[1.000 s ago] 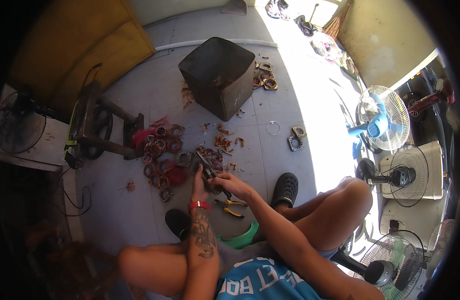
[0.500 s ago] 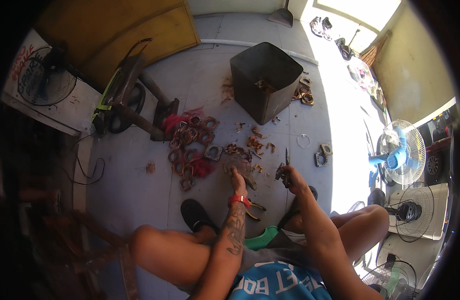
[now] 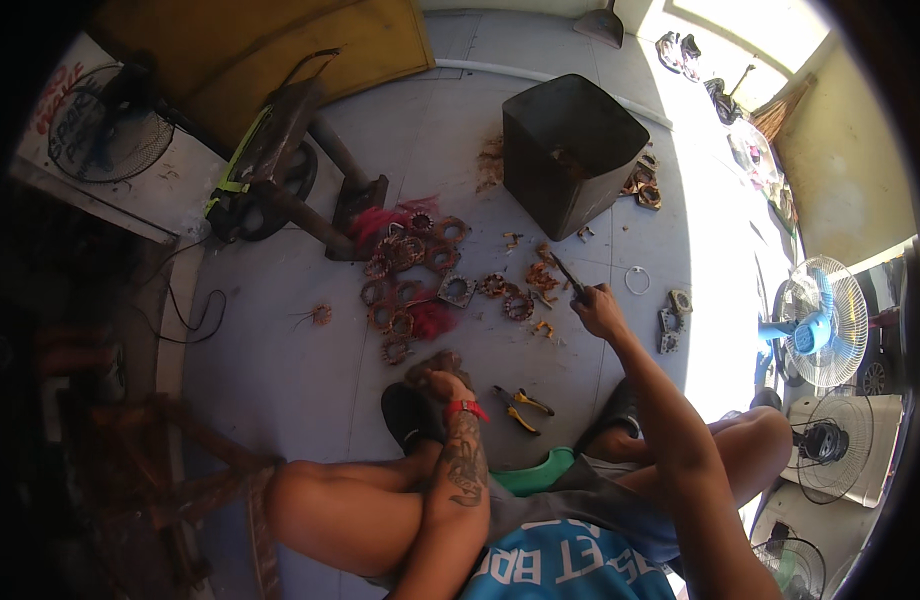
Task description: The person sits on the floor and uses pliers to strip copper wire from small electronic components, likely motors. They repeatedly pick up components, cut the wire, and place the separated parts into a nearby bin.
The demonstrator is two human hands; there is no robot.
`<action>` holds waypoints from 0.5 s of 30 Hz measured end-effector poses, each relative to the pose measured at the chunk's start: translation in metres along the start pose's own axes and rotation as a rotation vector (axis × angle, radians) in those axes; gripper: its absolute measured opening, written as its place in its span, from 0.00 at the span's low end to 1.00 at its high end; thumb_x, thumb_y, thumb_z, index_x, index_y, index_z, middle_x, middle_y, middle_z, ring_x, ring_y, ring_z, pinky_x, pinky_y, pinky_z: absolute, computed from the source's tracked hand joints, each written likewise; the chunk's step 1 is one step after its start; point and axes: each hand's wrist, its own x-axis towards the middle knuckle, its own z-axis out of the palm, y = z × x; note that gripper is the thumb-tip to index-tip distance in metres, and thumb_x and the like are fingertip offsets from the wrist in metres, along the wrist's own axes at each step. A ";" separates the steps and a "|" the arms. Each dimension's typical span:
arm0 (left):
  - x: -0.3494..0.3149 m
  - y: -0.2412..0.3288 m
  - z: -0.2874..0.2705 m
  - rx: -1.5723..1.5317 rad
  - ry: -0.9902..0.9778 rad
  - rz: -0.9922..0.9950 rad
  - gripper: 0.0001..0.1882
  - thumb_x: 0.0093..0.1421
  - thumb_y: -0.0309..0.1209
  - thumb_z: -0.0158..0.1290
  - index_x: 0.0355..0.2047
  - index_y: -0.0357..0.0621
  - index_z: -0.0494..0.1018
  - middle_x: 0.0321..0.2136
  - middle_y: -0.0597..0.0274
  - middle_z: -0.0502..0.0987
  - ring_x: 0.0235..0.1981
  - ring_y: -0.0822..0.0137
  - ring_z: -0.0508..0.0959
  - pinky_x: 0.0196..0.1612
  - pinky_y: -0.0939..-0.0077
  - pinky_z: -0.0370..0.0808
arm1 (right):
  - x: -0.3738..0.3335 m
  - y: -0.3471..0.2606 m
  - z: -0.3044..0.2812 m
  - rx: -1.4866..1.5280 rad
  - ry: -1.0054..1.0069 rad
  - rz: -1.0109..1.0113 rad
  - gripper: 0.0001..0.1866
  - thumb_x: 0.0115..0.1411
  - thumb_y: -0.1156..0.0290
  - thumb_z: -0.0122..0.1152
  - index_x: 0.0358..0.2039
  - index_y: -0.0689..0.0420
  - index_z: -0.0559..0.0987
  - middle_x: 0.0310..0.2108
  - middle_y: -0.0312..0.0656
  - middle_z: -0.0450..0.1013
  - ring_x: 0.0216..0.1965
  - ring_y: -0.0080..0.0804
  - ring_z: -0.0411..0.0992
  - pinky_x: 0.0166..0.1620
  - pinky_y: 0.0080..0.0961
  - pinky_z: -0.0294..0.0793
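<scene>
My left hand (image 3: 446, 384) is closed round a brown, blocky object (image 3: 438, 368), blurred and partly covered by the fingers, low over the floor near my left foot. My right hand (image 3: 602, 312) grips a slim dark pointed tool (image 3: 568, 272), perhaps a knife or chisel. Its tip points forward and left, over brown scraps of winding (image 3: 542, 278). Left of that tool lie a squarish metal stator core (image 3: 457, 290) and a ring-shaped stator (image 3: 518, 305). Between my feet rest pliers (image 3: 523, 403) with yellow-and-black handles.
A dark square bin (image 3: 570, 185) stands ahead. Several copper-wound rings (image 3: 405, 250) and red fibres (image 3: 432, 320) are heaped at left, beside a metal stand (image 3: 325, 175). Stator cores (image 3: 670, 322) lie at right, near a blue fan (image 3: 812, 332). A white ring (image 3: 637, 280) is on the floor.
A metal stator core from my right hand now lies with the others at right. That hand has moved forward with the pointed tool; my left hand has drawn back left with the brown object.
</scene>
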 end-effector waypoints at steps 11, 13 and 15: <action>0.021 0.050 0.035 1.171 -0.295 0.637 0.31 0.65 0.43 0.45 0.66 0.44 0.64 0.63 0.45 0.69 0.63 0.52 0.69 0.64 0.59 0.64 | 0.032 -0.163 0.073 -0.621 -0.244 -0.311 0.16 0.61 0.67 0.55 0.48 0.56 0.81 0.53 0.45 0.69 0.55 0.44 0.68 0.51 0.44 0.70; 0.015 0.019 0.039 1.333 -0.516 0.721 0.31 0.64 0.43 0.46 0.66 0.44 0.65 0.63 0.44 0.69 0.63 0.52 0.70 0.64 0.59 0.64 | 0.037 -0.153 0.081 -0.656 -0.256 -0.266 0.15 0.62 0.65 0.56 0.46 0.55 0.83 0.51 0.42 0.70 0.54 0.44 0.67 0.50 0.43 0.68; 0.010 -0.015 0.047 1.169 -0.852 0.740 0.30 0.58 0.38 0.51 0.62 0.50 0.71 0.67 0.44 0.63 0.66 0.46 0.66 0.65 0.52 0.64 | 0.041 -0.139 0.081 -0.686 -0.207 -0.307 0.15 0.62 0.65 0.57 0.47 0.54 0.83 0.51 0.42 0.70 0.55 0.44 0.66 0.50 0.44 0.67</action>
